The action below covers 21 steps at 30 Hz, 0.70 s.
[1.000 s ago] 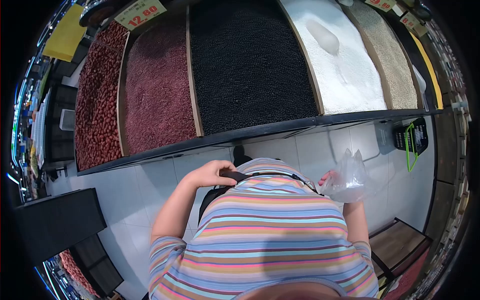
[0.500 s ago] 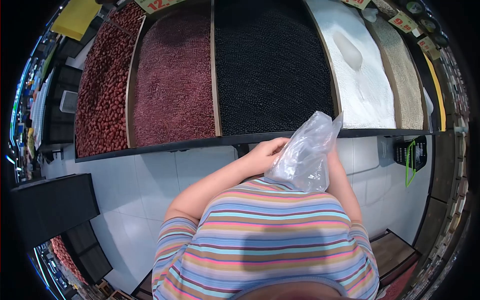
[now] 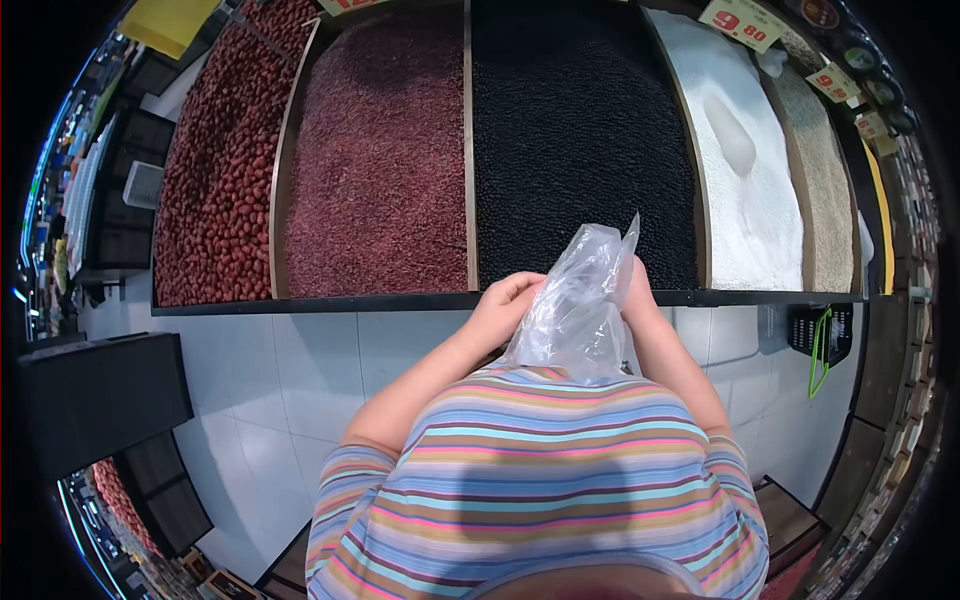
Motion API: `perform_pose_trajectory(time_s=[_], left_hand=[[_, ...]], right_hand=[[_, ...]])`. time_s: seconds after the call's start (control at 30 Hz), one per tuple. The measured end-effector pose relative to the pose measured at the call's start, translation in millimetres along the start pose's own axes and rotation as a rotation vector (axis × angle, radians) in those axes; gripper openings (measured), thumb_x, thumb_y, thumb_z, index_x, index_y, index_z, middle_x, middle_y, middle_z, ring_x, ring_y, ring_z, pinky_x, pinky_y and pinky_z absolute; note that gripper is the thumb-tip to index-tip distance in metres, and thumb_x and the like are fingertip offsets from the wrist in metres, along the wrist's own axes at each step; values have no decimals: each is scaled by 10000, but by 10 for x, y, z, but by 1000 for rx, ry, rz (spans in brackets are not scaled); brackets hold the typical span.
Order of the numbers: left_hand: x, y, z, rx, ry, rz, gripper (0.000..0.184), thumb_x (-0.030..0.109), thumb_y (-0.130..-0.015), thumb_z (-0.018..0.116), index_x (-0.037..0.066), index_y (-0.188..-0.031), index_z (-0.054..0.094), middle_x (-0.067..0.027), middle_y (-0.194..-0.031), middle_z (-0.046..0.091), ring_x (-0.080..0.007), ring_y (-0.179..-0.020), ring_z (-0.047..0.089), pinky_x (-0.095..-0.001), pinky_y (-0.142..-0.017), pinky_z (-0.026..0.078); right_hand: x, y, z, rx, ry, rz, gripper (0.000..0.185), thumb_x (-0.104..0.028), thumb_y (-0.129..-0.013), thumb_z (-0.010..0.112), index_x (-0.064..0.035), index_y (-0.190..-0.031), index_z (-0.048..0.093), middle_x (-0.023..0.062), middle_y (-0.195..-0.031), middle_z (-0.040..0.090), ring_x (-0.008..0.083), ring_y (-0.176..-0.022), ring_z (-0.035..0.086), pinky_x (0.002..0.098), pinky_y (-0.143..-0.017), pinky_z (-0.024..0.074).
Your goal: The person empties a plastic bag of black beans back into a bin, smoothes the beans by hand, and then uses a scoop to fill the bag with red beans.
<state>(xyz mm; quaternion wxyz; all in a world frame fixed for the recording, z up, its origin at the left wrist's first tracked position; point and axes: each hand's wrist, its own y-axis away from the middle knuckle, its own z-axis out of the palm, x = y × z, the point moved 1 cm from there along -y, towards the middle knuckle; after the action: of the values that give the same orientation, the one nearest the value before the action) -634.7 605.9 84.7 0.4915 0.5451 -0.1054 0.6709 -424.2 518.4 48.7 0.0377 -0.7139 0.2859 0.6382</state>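
A clear, crinkled plastic bag (image 3: 572, 305) is held upright between my two hands, close to my chest. My left hand (image 3: 507, 306) grips its left side with curled fingers. On the other side, my right hand (image 3: 636, 292) holds the bag's right edge, its fingertips partly hidden behind the plastic. Just beyond the bag lies a bin of black beans (image 3: 575, 130). Left of that are small dark-red beans (image 3: 385, 170), and to its right is a white granular heap (image 3: 765, 220) with a clear scoop (image 3: 730, 135) resting in it.
Red dates (image 3: 222, 200) fill the far-left bin, and beige grain (image 3: 832, 200) the one at the right. Wooden dividers (image 3: 469, 150) separate the bins. A black basket with a green handle (image 3: 820, 335) stands on the floor at right. Price cards (image 3: 742, 24) stand along the back.
My view has shifted, so the bins appear further right and lower. Both hands and the bag have moved left relative to the bins, now in front of the black beans.
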Motion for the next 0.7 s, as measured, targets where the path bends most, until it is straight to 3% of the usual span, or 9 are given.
perform_pose_trajectory(time_s=[0.1, 0.13, 0.23, 0.37, 0.4, 0.5, 0.53, 0.63, 0.7], left_hand=[[138, -104, -169, 75, -82, 119, 317, 237, -976, 447, 11, -1176, 543, -65, -1043, 616, -118, -959, 571, -273, -837, 463], [210, -94, -185, 10, -62, 89, 391, 274, -980, 424, 6, -1260, 472, -99, -1161, 566, -155, -1079, 525, -305, -921, 418], [401, -32, -82, -116, -90, 256, 499, 329, -962, 454, 19, -1347, 386, -132, -1266, 493, -182, -1169, 469, -316, -971, 379], [457, -69, -42, -182, -312, 403, 742, 269, -836, 660, 36, -1420, 266, -167, -1327, 437, -232, -1244, 419, -351, -1020, 339], [587, -17, 10, -179, -369, 350, 786, 109, -779, 703, 72, -1435, 271, -134, -1343, 423, -225, -1265, 393, -349, -1047, 314], [524, -44, -47, -274, -283, 271, 753, 83, -768, 709, 84, -1416, 326, -132, -1339, 432, -226, -1242, 424, -341, -1031, 336], [479, -57, -87, -240, -338, 307, 573, 49, -783, 682, 57, -1317, 474, -125, -1235, 529, -190, -1142, 510, -309, -971, 398], [380, -107, -278, -71, -414, 159, 392, 35, -798, 659, 17, -1182, 581, -96, -1074, 619, -139, -1006, 573, -275, -880, 454], [344, -136, -406, 44, -230, 178, 243, 64, -836, 622, -9, -1068, 623, -50, -947, 659, -100, -859, 604, -262, -773, 492]], right_hand=[[-123, -7, 5, 76, 53, -12, 223, -151, -819, 603, 10, -967, 645, 87, -910, 670, 162, -854, 610, 301, -768, 474], [-91, -23, 0, 124, 7, -17, 228, -150, -829, 595, 7, -989, 638, 86, -929, 668, 159, -873, 606, 298, -782, 470], [14, -48, -47, 214, -73, -26, 268, -149, -889, 548, -4, -1113, 581, 81, -1032, 642, 147, -960, 580, 284, -840, 448], [58, -34, -99, 254, -165, -18, 286, -159, -922, 525, -10, -1165, 546, 70, -1079, 621, 143, -991, 567, 276, -862, 438], [78, -28, -106, 258, -188, 4, 288, -159, -921, 527, -11, -1168, 545, 70, -1081, 620, 143, -991, 567, 277, -862, 439], [154, 14, -101, 260, -256, 70, 306, -152, -916, 534, -10, -1186, 530, 68, -1095, 612, 144, -994, 569, 278, -860, 447], [166, 31, -83, 254, -250, 94, 308, -143, -911, 535, -9, -1189, 526, 68, -1095, 611, 144, -993, 569, 277, -858, 448], [180, 76, 20, 178, -328, 120, 315, -108, -893, 536, -9, -1192, 518, 70, -1088, 609, 147, -991, 569, 276, -854, 449], [128, 95, 105, 112, -377, 120, 319, -82, -878, 538, -10, -1188, 515, 70, -1076, 610, 149, -985, 570, 277, -851, 450]])
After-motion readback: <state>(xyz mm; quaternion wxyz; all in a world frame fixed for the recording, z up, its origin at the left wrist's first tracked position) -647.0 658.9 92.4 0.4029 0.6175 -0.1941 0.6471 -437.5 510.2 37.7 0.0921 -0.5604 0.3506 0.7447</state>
